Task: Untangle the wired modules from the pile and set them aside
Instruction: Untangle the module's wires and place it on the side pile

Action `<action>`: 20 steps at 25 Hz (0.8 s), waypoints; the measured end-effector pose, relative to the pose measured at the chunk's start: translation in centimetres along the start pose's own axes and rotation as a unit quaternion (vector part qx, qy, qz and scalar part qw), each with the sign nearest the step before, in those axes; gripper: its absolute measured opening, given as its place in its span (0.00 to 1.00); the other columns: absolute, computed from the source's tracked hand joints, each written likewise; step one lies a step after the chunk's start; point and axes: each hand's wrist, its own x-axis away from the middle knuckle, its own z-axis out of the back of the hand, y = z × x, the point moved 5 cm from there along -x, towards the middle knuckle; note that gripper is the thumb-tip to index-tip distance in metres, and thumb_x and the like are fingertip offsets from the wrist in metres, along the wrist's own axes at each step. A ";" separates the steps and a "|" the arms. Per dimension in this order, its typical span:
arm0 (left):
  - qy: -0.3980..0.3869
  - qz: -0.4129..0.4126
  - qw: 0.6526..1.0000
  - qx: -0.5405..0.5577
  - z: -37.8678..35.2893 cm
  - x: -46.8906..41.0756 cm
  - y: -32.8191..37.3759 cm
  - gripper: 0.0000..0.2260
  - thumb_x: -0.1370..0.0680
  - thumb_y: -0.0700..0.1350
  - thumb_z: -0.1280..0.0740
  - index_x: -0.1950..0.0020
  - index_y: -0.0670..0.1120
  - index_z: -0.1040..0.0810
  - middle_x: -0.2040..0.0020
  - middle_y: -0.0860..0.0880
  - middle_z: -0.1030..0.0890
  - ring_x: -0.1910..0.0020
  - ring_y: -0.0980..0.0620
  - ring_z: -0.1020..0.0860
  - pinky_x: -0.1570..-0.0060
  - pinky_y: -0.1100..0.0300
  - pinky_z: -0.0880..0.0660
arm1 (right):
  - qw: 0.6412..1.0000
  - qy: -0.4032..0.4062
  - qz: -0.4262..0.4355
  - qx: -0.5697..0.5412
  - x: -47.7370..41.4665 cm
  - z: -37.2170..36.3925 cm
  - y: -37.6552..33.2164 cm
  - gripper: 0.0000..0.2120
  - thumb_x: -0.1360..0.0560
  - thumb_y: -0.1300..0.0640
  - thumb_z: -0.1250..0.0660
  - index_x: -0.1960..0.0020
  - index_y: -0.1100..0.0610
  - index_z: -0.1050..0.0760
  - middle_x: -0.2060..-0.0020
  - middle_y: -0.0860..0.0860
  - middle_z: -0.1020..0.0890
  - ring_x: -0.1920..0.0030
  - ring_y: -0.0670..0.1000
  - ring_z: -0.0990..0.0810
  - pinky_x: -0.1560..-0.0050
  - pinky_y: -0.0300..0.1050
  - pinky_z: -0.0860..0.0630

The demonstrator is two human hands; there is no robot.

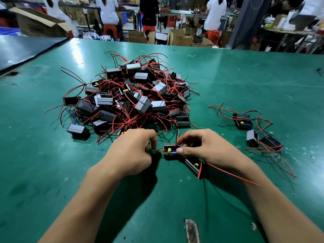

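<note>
A pile of small black modules (129, 95) with tangled red and black wires lies on the green table (245, 81). In front of it, my right hand (206, 149) pinches a black module (169, 151) with a yellow part inside. My left hand (133, 151) pinches a red wire (158, 150) that runs to that module. A second black module (193, 165) lies under my right hand, its red wire trailing right. Three modules set aside (252, 130) lie to the right with loose red wires.
A worn patch (192, 230) marks the table's near edge. A dark mat (26, 50) covers the far left corner. Beyond the table, people sit on red stools among cardboard boxes (180, 38).
</note>
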 end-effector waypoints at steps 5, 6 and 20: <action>0.018 -0.032 0.999 -0.010 -0.5 0.1 0.9 0.13 0.32 0.39 0.32 0.61 0.57 0.30 0.60 0.56 0.28 0.56 0.51 0.27 0.56 0.52 0.26 | 0.998 -0.027 -0.023 -0.055 0.9 2.0 -0.3 0.16 0.33 0.43 0.20 0.51 0.50 0.18 0.62 0.51 0.16 0.63 0.50 0.21 0.59 0.54 0.26; 0.033 -0.037 0.999 -0.017 -0.5 0.1 0.8 0.13 0.32 0.39 0.32 0.60 0.57 0.29 0.61 0.57 0.28 0.56 0.51 0.27 0.57 0.52 0.26 | 0.997 -0.039 -0.036 -0.053 1.3 2.6 -0.1 0.20 0.36 0.40 0.20 0.52 0.50 0.19 0.64 0.50 0.18 0.64 0.50 0.23 0.60 0.52 0.28; 0.074 -0.059 0.995 -0.017 -1.0 -0.2 0.4 0.12 0.29 0.48 0.28 0.50 0.56 0.27 0.53 0.59 0.31 0.53 0.52 0.27 0.52 0.53 0.26 | 0.989 -0.097 -0.036 0.110 1.7 3.0 0.1 0.09 0.31 0.56 0.20 0.57 0.51 0.19 0.65 0.45 0.18 0.72 0.37 0.26 0.69 0.27 0.35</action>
